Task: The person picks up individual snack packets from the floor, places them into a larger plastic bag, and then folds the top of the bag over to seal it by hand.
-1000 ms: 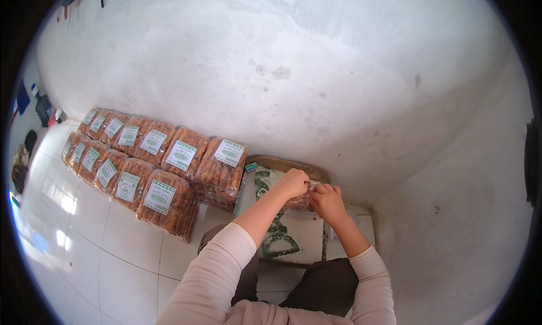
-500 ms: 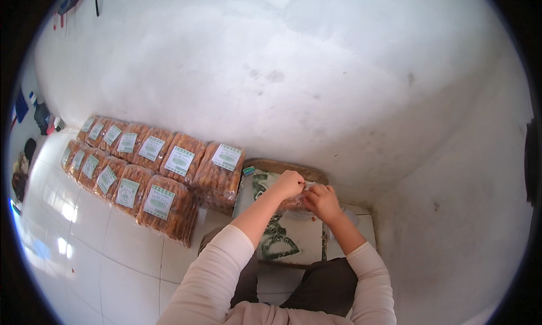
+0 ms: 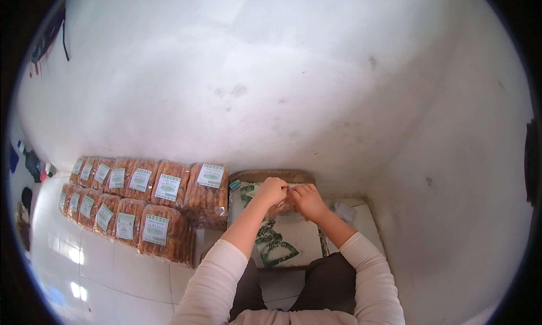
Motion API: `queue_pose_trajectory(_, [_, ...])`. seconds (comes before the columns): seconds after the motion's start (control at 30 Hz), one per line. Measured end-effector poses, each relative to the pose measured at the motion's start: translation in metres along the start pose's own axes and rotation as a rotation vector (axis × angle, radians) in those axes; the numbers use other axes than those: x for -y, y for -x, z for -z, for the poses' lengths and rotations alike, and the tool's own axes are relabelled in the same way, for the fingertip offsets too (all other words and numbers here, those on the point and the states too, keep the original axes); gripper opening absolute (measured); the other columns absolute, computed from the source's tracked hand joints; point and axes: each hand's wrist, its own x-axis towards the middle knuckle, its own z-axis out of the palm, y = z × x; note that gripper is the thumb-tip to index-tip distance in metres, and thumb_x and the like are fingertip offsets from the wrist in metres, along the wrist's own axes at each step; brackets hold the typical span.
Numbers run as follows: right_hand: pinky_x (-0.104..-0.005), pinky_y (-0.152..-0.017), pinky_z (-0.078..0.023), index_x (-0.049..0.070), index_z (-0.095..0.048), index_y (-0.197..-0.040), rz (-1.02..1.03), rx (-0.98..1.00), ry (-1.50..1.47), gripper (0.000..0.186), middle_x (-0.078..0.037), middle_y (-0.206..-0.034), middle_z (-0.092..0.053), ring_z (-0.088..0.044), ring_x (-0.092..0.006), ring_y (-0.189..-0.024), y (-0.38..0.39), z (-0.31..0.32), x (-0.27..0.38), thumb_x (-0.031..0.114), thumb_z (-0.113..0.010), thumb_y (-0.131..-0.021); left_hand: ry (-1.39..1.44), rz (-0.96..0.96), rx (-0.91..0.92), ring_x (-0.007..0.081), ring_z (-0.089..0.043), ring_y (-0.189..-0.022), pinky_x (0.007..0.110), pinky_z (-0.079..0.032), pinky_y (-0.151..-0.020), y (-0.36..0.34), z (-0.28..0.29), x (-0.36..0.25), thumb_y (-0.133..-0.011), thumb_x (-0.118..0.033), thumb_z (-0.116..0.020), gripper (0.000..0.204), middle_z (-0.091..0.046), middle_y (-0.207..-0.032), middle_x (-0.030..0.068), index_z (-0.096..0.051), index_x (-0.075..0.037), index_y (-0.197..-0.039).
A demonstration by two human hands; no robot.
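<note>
A clear plastic bag (image 3: 281, 208) with brown, crisp-looking food in it lies on a low surface covered with a white and green printed sheet (image 3: 293, 233). At the bag's far end, my left hand (image 3: 272, 192) is closed, pinching the plastic. My right hand (image 3: 308, 203) sits close beside it with bent fingers, also gripping the bag's upper edge. The two hands partly cover the bag, and the fingertips are too small to make out exactly. Next to my left hand lies a small blue-green packet (image 3: 235, 185).
To the left, two rows of filled clear bags (image 3: 161, 234) with pale green labels stand on the white tiled floor (image 3: 130, 277). A white wall (image 3: 271, 99) rises behind. A brown wooden rim (image 3: 276, 176) borders the surface's far side. Crumpled clear plastic (image 3: 343, 212) lies right of my right hand.
The whole view has shifted and turned slightly. Both hands stay at the far end of the bag, with my right fingers now drawn closer together over its edge.
</note>
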Motion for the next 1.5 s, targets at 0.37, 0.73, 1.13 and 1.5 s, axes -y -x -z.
queue_pose_trajectory(0.37, [-0.0358,-0.065,-0.048,0.006,-0.059,-0.09,-0.486,0.069,-0.525,0.017,-0.012,-0.077,-0.065,-0.063,-0.0296,-0.071,-0.015,0.016,0.003,0.011,-0.062,-0.075,-0.019,0.049,0.097,0.035,-0.06,-0.074,0.04,-0.049,-0.07,0.002,0.007,-0.013,-0.073,-0.014,-0.054,0.02,-0.062,-0.078,0.0184,-0.067,-0.005,-0.084])
queue_pose_trajectory(0.73, [-0.0392,-0.066,-0.049,0.004,-0.058,-0.084,-0.619,0.174,-0.51,0.017,-0.015,-0.078,-0.064,-0.063,-0.0319,-0.073,-0.021,0.02,0.004,0.012,-0.066,-0.071,0.033,0.126,0.139,0.0353,-0.061,-0.074,0.04,-0.049,-0.071,0.003,0.007,-0.021,-0.072,-0.014,-0.057,0.019,-0.063,-0.079,0.0194,-0.068,-0.004,-0.084])
queue_pose_trajectory(1.13, [-0.0531,-0.09,-0.038,0.005,-0.059,-0.087,-0.291,0.224,-0.048,0.018,-0.009,-0.096,-0.051,-0.052,-0.0264,-0.098,-0.005,0.008,0.0,0.016,-0.064,-0.074,0.007,0.091,0.045,0.0326,-0.062,-0.078,0.039,-0.049,-0.074,0.002,0.001,-0.014,-0.075,-0.013,-0.056,0.02,-0.064,-0.083,0.0169,-0.067,-0.005,-0.088])
queue_pose_trajectory(1.5, [-0.0446,-0.088,-0.038,0.009,-0.062,-0.096,-0.094,0.212,-0.08,0.024,-0.005,-0.094,-0.053,-0.053,-0.0226,-0.096,-0.005,0.042,0.005,0.015,-0.064,-0.073,0.133,0.078,0.019,0.0285,-0.064,-0.075,0.036,-0.05,-0.07,0.006,0.002,-0.008,-0.076,-0.01,-0.055,0.017,-0.065,-0.082,0.0166,-0.066,-0.002,-0.085])
